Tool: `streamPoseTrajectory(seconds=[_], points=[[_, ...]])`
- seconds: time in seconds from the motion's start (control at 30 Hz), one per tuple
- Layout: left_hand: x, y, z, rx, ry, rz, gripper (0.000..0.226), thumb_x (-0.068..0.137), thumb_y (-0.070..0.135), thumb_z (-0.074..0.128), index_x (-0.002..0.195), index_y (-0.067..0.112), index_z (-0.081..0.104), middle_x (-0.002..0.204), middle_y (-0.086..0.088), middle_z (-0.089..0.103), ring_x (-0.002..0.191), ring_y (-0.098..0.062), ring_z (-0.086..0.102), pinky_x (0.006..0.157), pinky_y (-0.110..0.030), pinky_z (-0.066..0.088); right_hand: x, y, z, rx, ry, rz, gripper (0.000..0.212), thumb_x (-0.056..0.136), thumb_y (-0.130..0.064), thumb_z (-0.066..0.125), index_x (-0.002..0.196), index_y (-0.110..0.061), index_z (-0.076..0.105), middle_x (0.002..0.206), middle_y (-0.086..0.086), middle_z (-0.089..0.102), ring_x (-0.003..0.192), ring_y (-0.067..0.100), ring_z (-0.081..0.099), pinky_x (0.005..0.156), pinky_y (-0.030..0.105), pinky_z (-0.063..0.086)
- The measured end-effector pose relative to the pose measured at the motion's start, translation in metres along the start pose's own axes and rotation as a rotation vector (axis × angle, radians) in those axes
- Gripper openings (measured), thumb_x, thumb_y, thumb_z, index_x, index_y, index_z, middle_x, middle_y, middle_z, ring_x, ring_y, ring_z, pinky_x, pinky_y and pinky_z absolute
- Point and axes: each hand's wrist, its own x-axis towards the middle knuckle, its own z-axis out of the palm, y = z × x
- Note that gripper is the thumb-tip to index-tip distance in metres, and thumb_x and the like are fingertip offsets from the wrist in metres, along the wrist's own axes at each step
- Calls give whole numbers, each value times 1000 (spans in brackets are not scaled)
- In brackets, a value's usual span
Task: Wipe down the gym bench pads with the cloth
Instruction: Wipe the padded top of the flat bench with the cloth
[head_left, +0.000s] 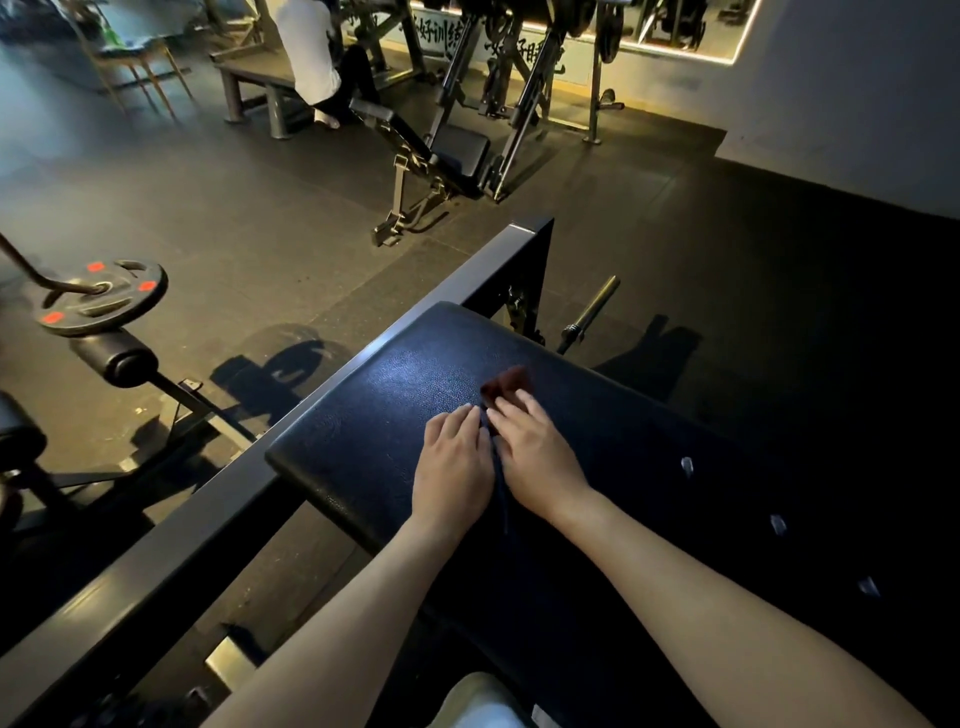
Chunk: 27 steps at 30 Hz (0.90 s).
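A black padded bench pad (374, 415) slopes across the middle of the view. A small dark cloth (506, 382) lies on it; its reddish end sticks out past my fingertips and a dark strip of it shows between my hands. My left hand (452, 467) and my right hand (537, 457) lie side by side, palms down, fingers fairly straight, pressing on the cloth and the pad. Most of the cloth is hidden under my hands.
A grey steel frame rail (332, 384) runs along the pad's left edge. A weight plate (104, 296) and a roller pad (114, 358) stand to the left, a bar end (592, 312) beyond the pad. Farther off are an adjustable bench (447, 150) and a seated person (311, 57).
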Motion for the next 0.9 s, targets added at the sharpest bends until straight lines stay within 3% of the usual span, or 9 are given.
streamPoseTrajectory(seconds=[0.07, 0.13, 0.23, 0.4, 0.57, 0.63, 0.73, 0.8, 0.9], points=[[-4, 2, -2, -36, -50, -27, 38, 92, 17, 43, 106, -5, 71, 109, -18, 72, 104, -29, 56, 95, -34, 38, -21, -2, 0, 35, -22, -71, 39, 104, -22, 45, 141, -16, 54, 152, -3, 46, 150, 16, 21, 117, 39, 32], [-10, 9, -3, -118, -148, -115, 50, 97, 29, 35, 123, -1, 66, 125, -15, 67, 114, -33, 55, 105, -35, 38, -30, 11, -9, -4, -10, -88, 38, 102, -21, 45, 137, -16, 59, 149, -1, 50, 149, 19, 25, 117, 41, 34], [-27, 16, 2, -110, -212, -67, 56, 100, 35, 30, 133, 2, 62, 135, -10, 62, 124, -31, 48, 110, -39, 40, -35, 28, -24, -77, 93, 108, 37, 103, -17, 45, 138, -13, 58, 152, 1, 47, 150, 20, 21, 121, 34, 22], [-39, 23, -5, -143, -144, 4, 40, 96, 22, 44, 118, 0, 69, 122, -12, 69, 115, -22, 45, 102, -31, 37, -64, -6, -6, -35, 139, 142, 39, 103, -21, 48, 140, -13, 57, 151, -1, 48, 149, 16, 22, 121, 26, 15], [-62, 18, -11, -98, -133, 127, 34, 97, 16, 48, 119, -1, 67, 123, -13, 68, 115, -27, 52, 106, -34, 37, -94, -12, -9, -59, 82, 60, 38, 103, -21, 48, 140, -17, 57, 150, -4, 48, 149, 15, 23, 120, 34, 26], [-71, 16, -13, -46, -166, 171, 39, 100, 20, 44, 124, -1, 66, 128, -13, 66, 117, -31, 52, 108, -38, 39, -94, -1, -18, -135, 113, 138, 38, 103, -21, 49, 139, -17, 58, 152, -2, 46, 150, 19, 21, 120, 39, 29], [-80, 19, -17, -29, -123, 143, 41, 99, 23, 43, 123, 0, 67, 127, -12, 67, 116, -28, 48, 106, -37, 39, -98, -3, -20, -104, 180, 308, 41, 103, -25, 47, 142, -14, 54, 156, 0, 40, 152, 21, 14, 120, 34, 17], [-87, 24, -21, -42, -50, 177, 37, 97, 19, 46, 119, -2, 69, 123, -14, 69, 114, -29, 53, 104, -38, 39, -109, -19, -9, -79, 185, 244, 40, 103, -22, 49, 140, -9, 55, 152, 4, 45, 151, 24, 19, 120, 28, 12], [-94, 33, -24, -56, 62, 192, 28, 89, 7, 56, 109, -6, 70, 112, -16, 72, 109, -24, 48, 99, -37, 39, -131, -34, 2, -11, 121, 68, 38, 102, -18, 48, 138, -9, 57, 148, 1, 50, 149, 21, 25, 120, 34, 27]])
